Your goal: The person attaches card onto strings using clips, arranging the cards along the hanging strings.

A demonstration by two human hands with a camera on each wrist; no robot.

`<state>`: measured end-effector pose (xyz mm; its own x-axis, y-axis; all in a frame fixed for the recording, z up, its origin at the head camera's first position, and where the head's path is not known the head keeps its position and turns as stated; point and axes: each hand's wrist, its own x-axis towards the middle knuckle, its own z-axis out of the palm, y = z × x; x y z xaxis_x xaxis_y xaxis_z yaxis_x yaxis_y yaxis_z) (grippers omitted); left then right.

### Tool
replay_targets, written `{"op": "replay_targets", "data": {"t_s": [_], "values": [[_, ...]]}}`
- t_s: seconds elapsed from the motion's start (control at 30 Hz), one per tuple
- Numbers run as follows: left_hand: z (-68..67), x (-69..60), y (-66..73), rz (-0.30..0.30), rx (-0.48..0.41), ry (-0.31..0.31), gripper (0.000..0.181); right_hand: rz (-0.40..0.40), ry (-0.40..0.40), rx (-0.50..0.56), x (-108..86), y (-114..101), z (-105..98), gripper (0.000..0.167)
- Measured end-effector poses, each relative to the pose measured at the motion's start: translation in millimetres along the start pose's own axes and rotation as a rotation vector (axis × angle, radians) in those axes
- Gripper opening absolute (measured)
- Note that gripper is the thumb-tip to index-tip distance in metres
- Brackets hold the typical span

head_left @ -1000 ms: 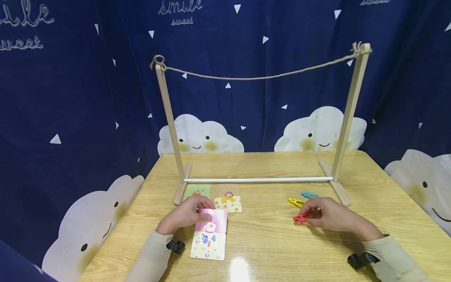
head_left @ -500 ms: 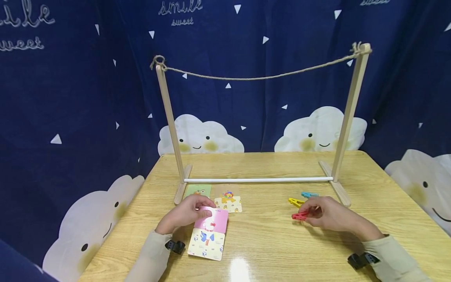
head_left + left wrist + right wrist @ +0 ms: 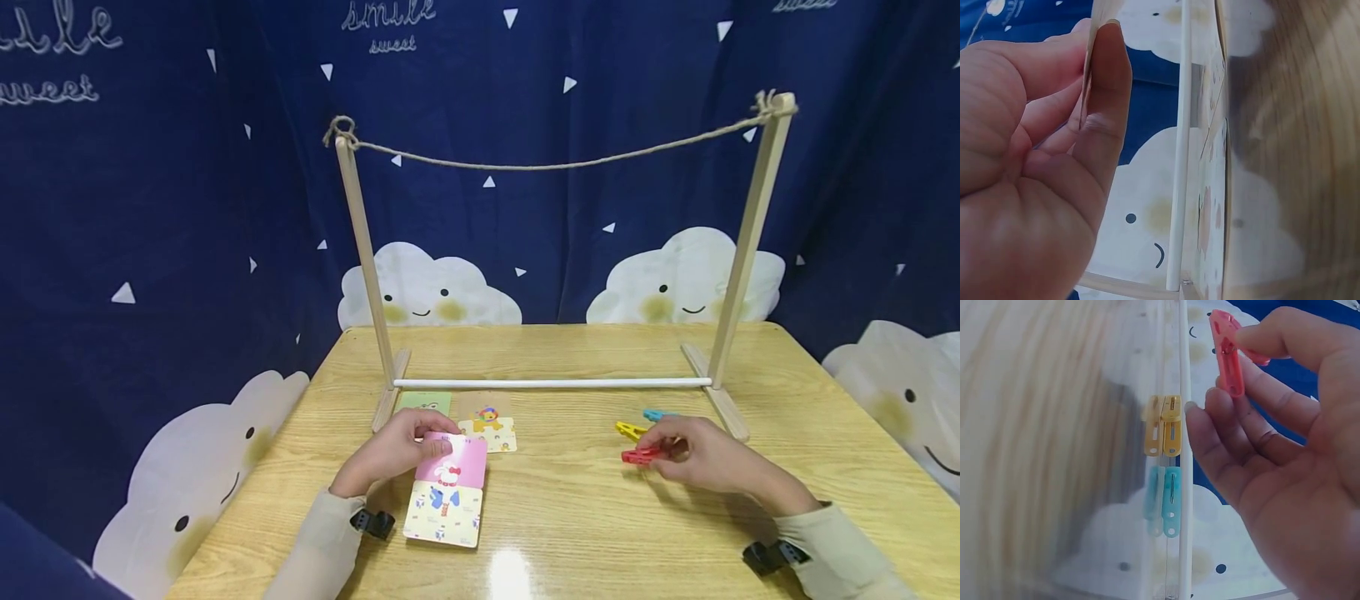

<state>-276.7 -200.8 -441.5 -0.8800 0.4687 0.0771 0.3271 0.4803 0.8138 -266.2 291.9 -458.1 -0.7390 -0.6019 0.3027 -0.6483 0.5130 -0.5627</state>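
Note:
My left hand [image 3: 401, 450] pinches the top edge of a pink and cream card [image 3: 447, 500] printed with a small white animal, thumb on its face. The left wrist view shows that card nearly edge-on between thumb and fingers. My right hand [image 3: 697, 454] pinches a red clothespin [image 3: 1229, 353] between thumb and fingers, above the table. Beyond that hand lie a yellow clothespin [image 3: 1173, 428] and a blue clothespin [image 3: 1172, 503]. Behind the left hand, a green card [image 3: 427, 402], partly hidden, and a lion card [image 3: 491, 435] lie flat.
A wooden frame stands across the table [image 3: 562, 467], its left post [image 3: 363, 250] and right post [image 3: 753, 242] joined low down by a white rod [image 3: 555, 383]. A sagging rope [image 3: 555, 167] is tied between the post tops. A dark blue curtain [image 3: 450, 100] hangs behind.
The pink card has tilted and lifted slightly in my left hand. The red clothespin has shifted a little in my right hand. Both hands have otherwise stayed nearly in place.

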Motion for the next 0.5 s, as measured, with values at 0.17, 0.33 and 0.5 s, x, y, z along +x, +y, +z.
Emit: {"op": "replay_targets", "data": {"t_s": [0.17,0.33,0.5], "values": [[-0.8,-0.2,1.9,0.000,-0.042,0.013,0.021,-0.006,0.020,0.013,1.4,-1,0,0.027],[-1.9,-0.2,2.5,0.030,-0.067,0.031,0.021,-0.019,0.062,0.021,2.9,-5,0,0.025],[-4.4,0.9,3.6,0.031,-0.101,0.046,0.021,-0.018,0.139,-0.012,4.2,-11,-3,0.024]]}}
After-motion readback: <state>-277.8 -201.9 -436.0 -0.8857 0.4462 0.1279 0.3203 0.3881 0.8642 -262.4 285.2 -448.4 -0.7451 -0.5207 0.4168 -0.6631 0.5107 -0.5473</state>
